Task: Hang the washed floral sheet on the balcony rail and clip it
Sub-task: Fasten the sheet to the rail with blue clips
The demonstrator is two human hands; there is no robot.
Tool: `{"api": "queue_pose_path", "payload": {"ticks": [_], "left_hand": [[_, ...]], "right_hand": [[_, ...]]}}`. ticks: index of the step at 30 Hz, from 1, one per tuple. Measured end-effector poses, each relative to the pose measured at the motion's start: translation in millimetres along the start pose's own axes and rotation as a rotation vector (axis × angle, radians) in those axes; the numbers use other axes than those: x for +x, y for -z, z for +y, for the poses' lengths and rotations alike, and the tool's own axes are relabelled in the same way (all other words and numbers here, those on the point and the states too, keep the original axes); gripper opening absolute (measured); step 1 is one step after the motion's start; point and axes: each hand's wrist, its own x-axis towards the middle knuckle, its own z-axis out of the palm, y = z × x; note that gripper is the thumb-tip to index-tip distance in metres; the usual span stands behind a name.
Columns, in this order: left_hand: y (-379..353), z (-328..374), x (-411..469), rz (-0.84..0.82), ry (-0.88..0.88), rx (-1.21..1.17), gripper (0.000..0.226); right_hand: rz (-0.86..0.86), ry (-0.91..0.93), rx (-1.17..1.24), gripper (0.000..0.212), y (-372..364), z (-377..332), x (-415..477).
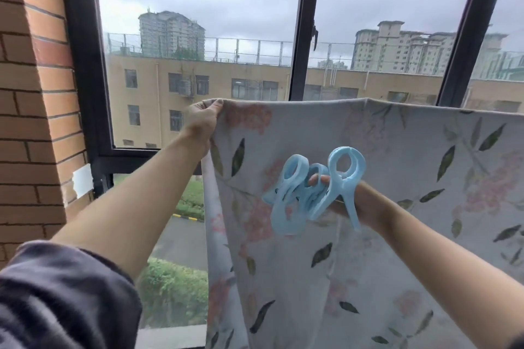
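The floral sheet (368, 150), pale grey with pink blooms and green leaves, hangs draped over a rail that it hides; its top fold runs from centre to the right edge. My left hand (202, 122) pinches the sheet's top left corner at the fold. In front of the sheet, my right hand (348, 201) grips a bunch of large light blue plastic clips (306, 193), their ring ends pointing up and left. None of the clips is on the sheet.
A brick wall (31, 122) stands close on the left. Black window frames (304, 28) rise behind the sheet, with glass and buildings beyond. A ledge (170, 334) runs below, with hedges and a road far down outside.
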Motion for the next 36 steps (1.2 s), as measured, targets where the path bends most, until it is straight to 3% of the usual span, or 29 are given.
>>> {"api": "queue_pose_path", "payload": {"ticks": [4, 8, 12, 15, 19, 27, 30, 32, 36], "left_hand": [[0, 33, 18, 0.116, 0.032, 0.194, 0.014], [0, 50, 26, 0.188, 0.117, 0.259, 0.044], [-4, 56, 31, 0.174, 0.061, 0.216, 0.027], [-9, 76, 39, 0.161, -0.011, 0.237, 0.010], [-5, 83, 53, 0.094, -0.072, 0.378, 0.012], [12, 34, 52, 0.075, -0.147, 0.629, 0.017], [10, 15, 45, 0.042, -0.078, 0.516, 0.021], [8, 15, 42, 0.022, -0.024, 0.342, 0.024], [5, 21, 42, -0.110, 0.017, 0.088, 0.010]], "right_hand": [[-0.055, -0.007, -0.093, 0.017, 10, -26, 16], [-0.019, 0.004, -0.160, 0.016, 15, -37, 25], [-0.015, 0.003, -0.202, 0.018, 18, -43, 26], [0.009, 0.012, -0.205, 0.031, 19, -50, 29], [0.048, 0.054, -0.209, 0.027, 21, -62, 34], [0.036, 0.011, -0.222, 0.023, 23, -64, 43], [0.014, -0.021, -0.213, 0.018, 25, -58, 46], [0.018, -0.028, -0.219, 0.026, 25, -52, 46], [0.026, -0.021, -0.237, 0.032, 20, -49, 48]]}}
